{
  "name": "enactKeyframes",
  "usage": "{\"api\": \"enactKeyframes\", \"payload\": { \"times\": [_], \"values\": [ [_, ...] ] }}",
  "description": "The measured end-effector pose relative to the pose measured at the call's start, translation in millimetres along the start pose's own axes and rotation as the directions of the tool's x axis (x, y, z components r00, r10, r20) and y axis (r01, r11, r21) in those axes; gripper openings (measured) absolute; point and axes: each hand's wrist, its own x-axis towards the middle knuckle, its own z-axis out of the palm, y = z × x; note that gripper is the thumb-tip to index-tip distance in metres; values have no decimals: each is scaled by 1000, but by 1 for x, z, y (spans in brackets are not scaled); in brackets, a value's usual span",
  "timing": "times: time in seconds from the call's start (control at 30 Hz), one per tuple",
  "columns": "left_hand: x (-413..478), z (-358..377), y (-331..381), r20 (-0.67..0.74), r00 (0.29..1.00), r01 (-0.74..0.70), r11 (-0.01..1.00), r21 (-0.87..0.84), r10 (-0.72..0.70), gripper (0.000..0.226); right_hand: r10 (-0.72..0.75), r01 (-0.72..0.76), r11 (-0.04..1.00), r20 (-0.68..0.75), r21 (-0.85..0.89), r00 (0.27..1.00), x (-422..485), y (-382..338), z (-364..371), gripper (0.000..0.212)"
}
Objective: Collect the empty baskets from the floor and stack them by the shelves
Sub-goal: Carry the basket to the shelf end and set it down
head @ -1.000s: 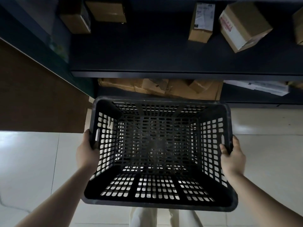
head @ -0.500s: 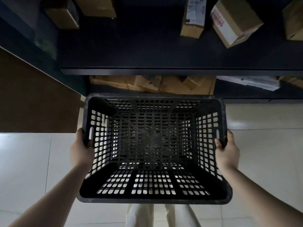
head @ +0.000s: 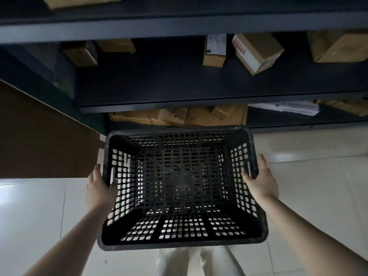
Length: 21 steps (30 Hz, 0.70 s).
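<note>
A black perforated plastic basket (head: 182, 243) sits low in front of me, open side up, with nothing in it. A second grid shows through its bottom, so it may sit inside another basket; I cannot tell. My left hand (head: 98, 189) clasps the left rim beside the handle slot, thumb inside, fingers stretched along the outer wall. My right hand (head: 261, 181) holds the right rim the same way. The basket's far edge lies just before the dark shelves (head: 179, 105).
Cardboard boxes (head: 256, 51) stand on the middle shelf, and flattened cartons (head: 179, 116) lie on the lowest one. A brown panel (head: 39, 140) closes off the left. Pale floor tiles (head: 318, 176) spread to both sides. My light trouser legs (head: 173, 261) show under the basket.
The basket has gone lower and a little forward toward the shelves. My fingers have come out of the handle slots and straightened along the walls. The view has tilted up.
</note>
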Motion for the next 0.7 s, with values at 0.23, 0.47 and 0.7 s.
{"api": "enactKeyframes", "payload": {
  "times": [0.23,0.47,0.7],
  "values": [
    [-61,-34,94,145,972,-190,981,37,183,63,-141,128,984,-100,-127,985,-54,-16,-96,76],
    [-198,-69,220,324,737,-608,791,-64,593,62,-148,114,981,-223,-160,964,-164,19,-206,74],
    [-328,-94,348,380,387,-881,458,-114,840,65,106,-111,994,-433,15,895,-254,109,-301,72]
  ]
}}
